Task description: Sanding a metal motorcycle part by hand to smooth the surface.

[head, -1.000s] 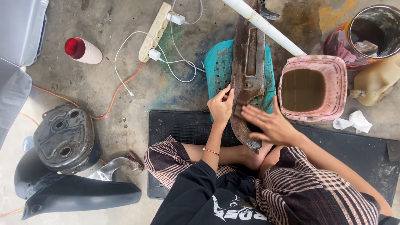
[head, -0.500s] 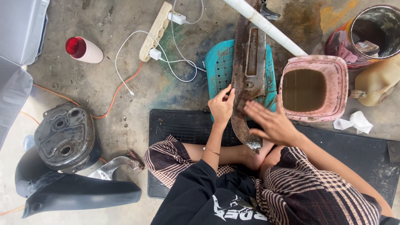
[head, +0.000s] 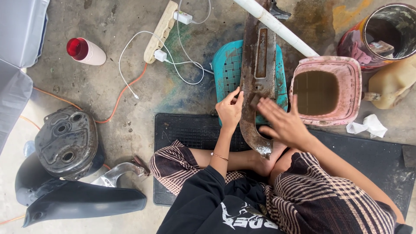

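Both hands on rusty panel [head: 259,73]; right hand [head: 284,123] shifted (blurred).

Even, diffuse daylight fills the overhead view; no single source direction can be read. Shadows are soft and short, pooling only under the dark metal cover [head: 65,143] at lower left and inside the rusty bucket [head: 383,34] at upper right. The concrete floor [head: 108,108] is evenly lit and sharp, with stains and grit clearly resolved. A mild sheen shows on the white pipe [head: 277,28] and on the curved black panel [head: 82,201]; no harsh glare. The right hand [head: 284,123] is smeared by motion blur, fingers [head: 266,106] indistinct, while the left hand [head: 229,110] stays crisp. Wide-angle stretching is slight toward the frame corners. The brown water in the pink tub [head: 327,89] looks flat and dull.
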